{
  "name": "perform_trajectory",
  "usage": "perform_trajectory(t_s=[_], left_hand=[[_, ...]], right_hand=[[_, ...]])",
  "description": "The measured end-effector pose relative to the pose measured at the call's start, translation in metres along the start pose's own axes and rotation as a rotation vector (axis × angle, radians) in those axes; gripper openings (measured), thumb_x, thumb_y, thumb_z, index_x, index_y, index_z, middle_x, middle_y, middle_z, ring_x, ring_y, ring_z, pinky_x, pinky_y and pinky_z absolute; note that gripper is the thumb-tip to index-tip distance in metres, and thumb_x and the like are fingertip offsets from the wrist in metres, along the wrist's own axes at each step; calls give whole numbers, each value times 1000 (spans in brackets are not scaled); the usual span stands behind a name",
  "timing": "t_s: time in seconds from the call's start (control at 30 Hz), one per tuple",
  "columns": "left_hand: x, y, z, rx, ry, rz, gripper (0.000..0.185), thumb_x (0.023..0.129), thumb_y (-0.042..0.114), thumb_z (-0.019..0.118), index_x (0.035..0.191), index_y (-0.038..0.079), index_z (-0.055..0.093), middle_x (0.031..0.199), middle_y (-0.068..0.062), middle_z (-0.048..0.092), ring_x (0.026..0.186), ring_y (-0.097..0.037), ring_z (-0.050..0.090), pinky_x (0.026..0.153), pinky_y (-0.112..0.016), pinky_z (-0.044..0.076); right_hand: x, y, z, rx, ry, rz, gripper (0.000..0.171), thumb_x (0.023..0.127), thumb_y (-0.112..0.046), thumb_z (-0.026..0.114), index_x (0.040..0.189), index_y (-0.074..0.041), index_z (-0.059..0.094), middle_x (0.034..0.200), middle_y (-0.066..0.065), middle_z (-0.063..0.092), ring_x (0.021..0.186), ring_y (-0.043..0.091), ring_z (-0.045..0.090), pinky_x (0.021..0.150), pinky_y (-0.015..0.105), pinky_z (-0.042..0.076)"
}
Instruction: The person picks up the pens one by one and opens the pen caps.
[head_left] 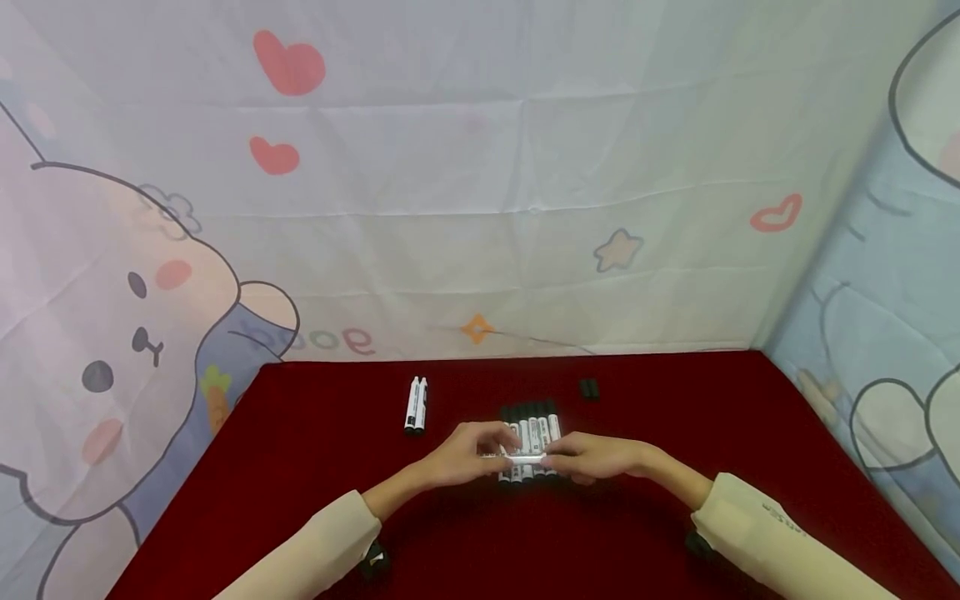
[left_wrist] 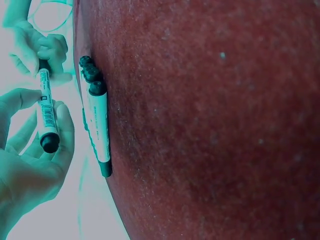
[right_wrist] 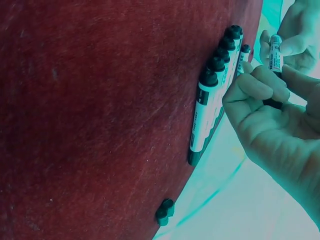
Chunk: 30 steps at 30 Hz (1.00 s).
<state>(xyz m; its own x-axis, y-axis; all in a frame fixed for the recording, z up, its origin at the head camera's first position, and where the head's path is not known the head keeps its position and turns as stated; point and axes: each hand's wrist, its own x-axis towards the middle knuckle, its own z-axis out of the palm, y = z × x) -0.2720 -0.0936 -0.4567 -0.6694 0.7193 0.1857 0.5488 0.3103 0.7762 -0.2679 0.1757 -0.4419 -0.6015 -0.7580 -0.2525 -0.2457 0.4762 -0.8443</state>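
Note:
A white marker (head_left: 528, 459) is held level between both hands, above a row of capped markers (head_left: 543, 433). My left hand (head_left: 467, 454) pinches its barrel between thumb and fingers; the left wrist view shows the marker's black end (left_wrist: 49, 143) sticking out past that hand. On the opposite end, my right hand (head_left: 600, 457) has its fingers curled round the black cap (right_wrist: 272, 103), most of which they hide. The row lies side by side on the red cloth, black caps pointing away from me, and the hands partly cover it.
Two white markers (head_left: 416, 406) without caps lie together to the left of the row, tips pointing away. Two loose black caps (head_left: 589, 389) are at the back right. Red cloth (head_left: 337, 433) covers the table, and a printed curtain (head_left: 525, 167) hangs behind.

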Motion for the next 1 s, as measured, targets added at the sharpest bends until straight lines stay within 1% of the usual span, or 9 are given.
perform_trajectory(t_s=[0.13, 0.33, 0.4, 0.47, 0.53, 0.63, 0.77, 0.87, 1.0], left_hand=[[2, 2, 2, 39, -12, -8, 25, 94, 4, 68, 118, -3, 67, 103, -18, 71, 76, -9, 61, 65, -17, 52], [5, 3, 7, 100, -18, 28, 26, 95, 6, 70, 120, -1, 69, 101, -13, 72, 70, 0, 56, 67, -15, 51], [5, 3, 8, 107, -25, 38, 26, 96, 9, 70, 121, 0, 69, 104, -13, 73, 76, -2, 61, 73, -15, 53], [5, 2, 9, 123, -40, 46, 27, 99, 14, 68, 123, 2, 69, 112, -12, 74, 91, -10, 69, 83, -19, 56], [5, 2, 10, 155, -61, 51, 29, 101, 17, 66, 126, 4, 70, 119, -11, 74, 106, -17, 70, 92, -22, 56], [4, 3, 11, 214, -103, 46, 30, 104, 22, 60, 130, 7, 68, 126, -7, 72, 114, -18, 69, 94, -22, 55], [3, 4, 10, 268, -151, 31, 32, 108, 26, 53, 134, 12, 65, 124, -2, 72, 99, -5, 62, 87, -18, 52], [2, 4, 8, 270, -163, 29, 32, 109, 27, 51, 135, 14, 65, 120, 0, 72, 91, -2, 55, 83, -18, 49], [1, 6, 4, 240, -174, 24, 34, 109, 27, 49, 137, 14, 64, 113, -3, 74, 86, -1, 53, 81, -18, 49]], right_hand=[[0, -2, 2, 22, -10, 46, 34, 110, -26, 48, 112, 5, 62, 71, -4, 43, 55, 7, 34, 50, 18, 30], [1, -3, 6, -2, -14, 41, 35, 111, -25, 44, 105, 5, 60, 69, -4, 42, 55, 6, 32, 49, 17, 28], [2, -2, 7, -11, -15, 32, 35, 111, -26, 43, 103, 4, 59, 68, -6, 42, 54, 6, 33, 48, 17, 28], [3, 0, 8, -40, -16, 17, 35, 112, -27, 41, 103, 3, 58, 66, -7, 41, 54, 6, 33, 49, 18, 29], [2, 2, 9, -87, -11, -10, 36, 112, -27, 40, 100, 2, 58, 66, -9, 41, 54, 5, 34, 51, 18, 31], [-1, 4, 11, -170, 15, -62, 36, 113, -27, 38, 98, 0, 57, 67, -10, 40, 57, 3, 35, 57, 18, 33], [-6, 3, 15, -231, 67, -126, 36, 113, -28, 38, 98, -2, 59, 70, -12, 41, 62, 0, 37, 61, 17, 35], [-8, 1, 16, -245, 88, -176, 35, 112, -26, 39, 98, -1, 59, 71, -13, 41, 62, -2, 37, 60, 17, 35], [-9, 1, 16, -249, 114, -223, 35, 113, -23, 38, 96, -1, 59, 72, -13, 40, 63, -3, 36, 59, 16, 35]])
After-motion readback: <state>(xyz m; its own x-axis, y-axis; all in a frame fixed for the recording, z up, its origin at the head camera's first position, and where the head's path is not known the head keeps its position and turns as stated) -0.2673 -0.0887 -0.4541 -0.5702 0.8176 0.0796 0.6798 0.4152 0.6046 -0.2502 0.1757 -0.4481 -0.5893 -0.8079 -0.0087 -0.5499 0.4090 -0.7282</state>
